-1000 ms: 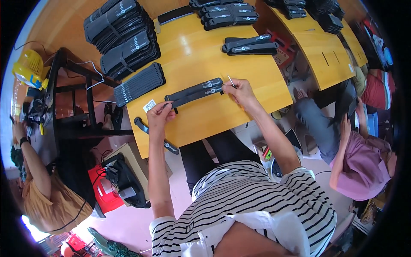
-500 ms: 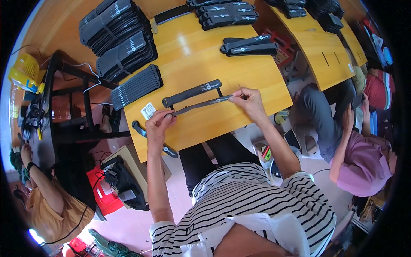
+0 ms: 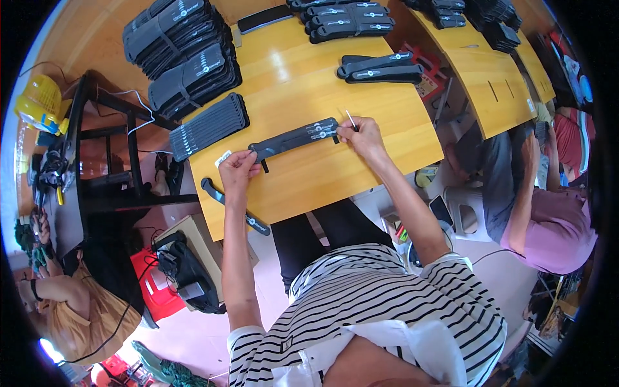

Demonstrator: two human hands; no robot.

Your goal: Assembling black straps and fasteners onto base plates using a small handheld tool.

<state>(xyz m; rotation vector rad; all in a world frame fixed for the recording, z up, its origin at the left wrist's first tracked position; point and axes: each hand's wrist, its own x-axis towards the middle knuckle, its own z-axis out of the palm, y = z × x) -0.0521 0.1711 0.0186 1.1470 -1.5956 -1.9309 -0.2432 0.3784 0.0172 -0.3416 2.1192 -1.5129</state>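
Two flat black straps [image 3: 293, 140] with rounded ends and white print lie one over the other, slanting across the middle of the table. My left hand [image 3: 236, 173] pinches their left end. At their right end is my right hand [image 3: 363, 137], closed round a thin tool [image 3: 349, 117] with a white tip; whether its fingers also grip the straps is hard to see. Short black tabs stick out below both ends. Beside my left forearm, a single black strap [image 3: 258, 225] hangs over the table's front left edge.
A fanned row of straps [image 3: 209, 126] lies left, before tall banded strap stacks [image 3: 174, 39]. More bundles [image 3: 351, 22] sit at the back, with a few loose straps [image 3: 380, 69] at right. A white label [image 3: 223, 158] is near my left hand. People sit on both sides.
The nearer strap has moved away from me onto the strap behind it. Both hands went with it, and the thin tool now points up from my right hand.
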